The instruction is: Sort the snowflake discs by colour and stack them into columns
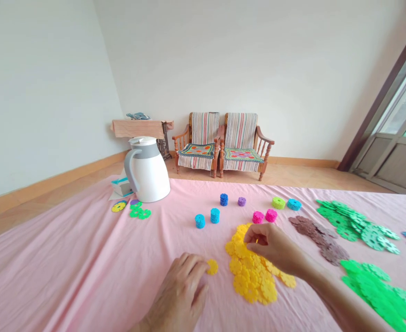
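A heap of yellow plastic snowflake discs (251, 272) lies on the pink cloth in front of me. Over its upper part, my right hand (270, 242) is closed in a pinch, with a sliver of a yellow snowflake disc (257, 240) showing between the fingers. To the left of the heap, my left hand (185, 286) rests palm down, its fingers stretched and holding nothing. Its index fingertip meets the edge of a single flat yellow disc (213, 267). Whatever lies under the left palm is hidden.
Short disc stacks stand beyond: light blue (215, 216), dark blue (224, 199), purple (242, 201), pink (258, 217) and lime (278, 203). Brown (322, 240) and green piles (379, 290) spread at right. A white jug (150, 173) stands back left, near loose green discs (140, 212).
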{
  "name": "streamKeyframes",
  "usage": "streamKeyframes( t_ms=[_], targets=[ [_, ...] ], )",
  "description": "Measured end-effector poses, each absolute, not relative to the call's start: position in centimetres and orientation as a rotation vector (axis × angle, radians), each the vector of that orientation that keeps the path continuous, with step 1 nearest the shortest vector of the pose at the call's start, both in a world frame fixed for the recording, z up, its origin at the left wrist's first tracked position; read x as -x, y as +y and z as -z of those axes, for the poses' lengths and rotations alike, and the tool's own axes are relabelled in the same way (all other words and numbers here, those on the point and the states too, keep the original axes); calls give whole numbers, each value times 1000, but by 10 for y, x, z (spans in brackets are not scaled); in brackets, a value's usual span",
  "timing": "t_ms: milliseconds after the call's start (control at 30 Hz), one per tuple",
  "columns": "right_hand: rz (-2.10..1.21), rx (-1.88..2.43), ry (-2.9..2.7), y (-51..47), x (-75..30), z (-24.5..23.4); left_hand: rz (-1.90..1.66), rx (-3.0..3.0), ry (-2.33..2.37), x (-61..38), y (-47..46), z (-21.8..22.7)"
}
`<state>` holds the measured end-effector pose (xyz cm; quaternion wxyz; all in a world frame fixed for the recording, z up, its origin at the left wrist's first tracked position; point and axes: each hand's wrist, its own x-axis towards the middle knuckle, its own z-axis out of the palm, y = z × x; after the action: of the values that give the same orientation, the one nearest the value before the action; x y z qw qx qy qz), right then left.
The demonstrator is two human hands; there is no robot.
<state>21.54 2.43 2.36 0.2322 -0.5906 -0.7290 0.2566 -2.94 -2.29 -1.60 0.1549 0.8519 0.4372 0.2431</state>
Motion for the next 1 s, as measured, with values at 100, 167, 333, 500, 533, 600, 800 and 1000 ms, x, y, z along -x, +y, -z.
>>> streamKeyframes(
  t_ms=[100,167,333,500,533,600,800,1000],
  targets=[
    [-739,1535,-1999,22,-202,-26,-709,-2447,1237,29,-23,13],
    [-779,1485,-2035,20,-189,-24,-720,-2434,1240,28,-23,12],
    [-800,1506,-2090,18,-159,-14,-736,-2379,1303,27,-24,10],
    [-753,1544,-2089,17,-145,-9,-708,-2387,1322,26,-25,8],
    [-734,1546,-2084,18,-146,-10,-697,-2395,1316,26,-25,7],
    [-668,1545,-2073,20,-153,-14,-685,-2412,1305,26,-25,7],
    [-438,1580,-2143,32,-203,-22,-710,-2409,1319,25,-24,9],
    [-528,1384,-2387,30,-222,-19,-741,-2448,1164,25,-25,9]
  ],
)
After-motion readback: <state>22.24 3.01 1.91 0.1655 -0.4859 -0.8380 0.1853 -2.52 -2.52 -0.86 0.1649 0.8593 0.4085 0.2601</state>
